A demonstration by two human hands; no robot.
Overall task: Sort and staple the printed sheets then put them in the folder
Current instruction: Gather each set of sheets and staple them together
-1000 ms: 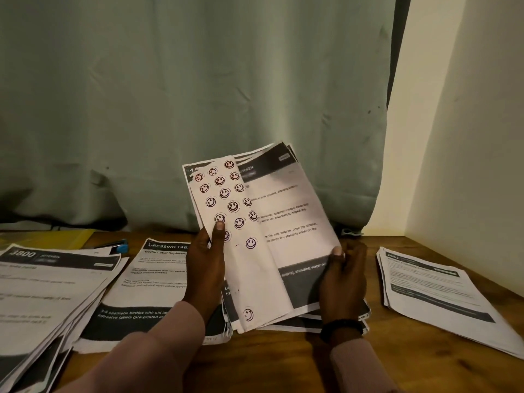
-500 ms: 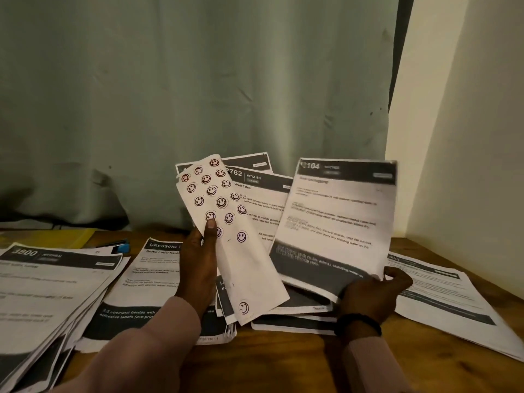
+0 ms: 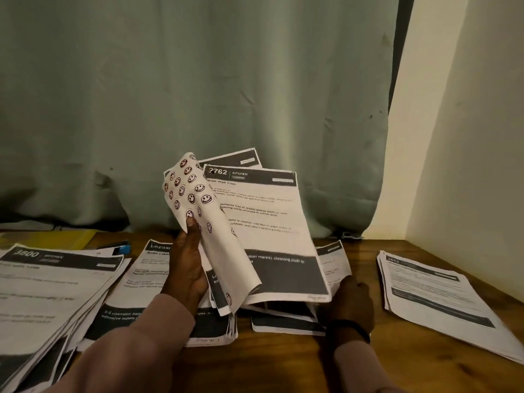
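Note:
My left hand grips a raised bundle of printed sheets, thumb pressed on a smiley sticker sheet that curls over its front. The front printed sheet is headed "2762 KITCHEN". My right hand is low on the table, at the near edge of a sheet lying on the middle pile. Its fingers curl, and their tips are hidden behind the bundle. The yellow folder lies at the far left, with a blue and black stapler beside it.
A thick stack headed "3800" fans out at the left, with another stack beside it. A further stack lies at the right by the wall. A green curtain hangs behind the wooden table.
My right hand pulled the front sheet off the bundle, carried it right and brought it down onto the middle pile. The "2762" sheet now fronts the bundle, and the sticker sheet curls more.

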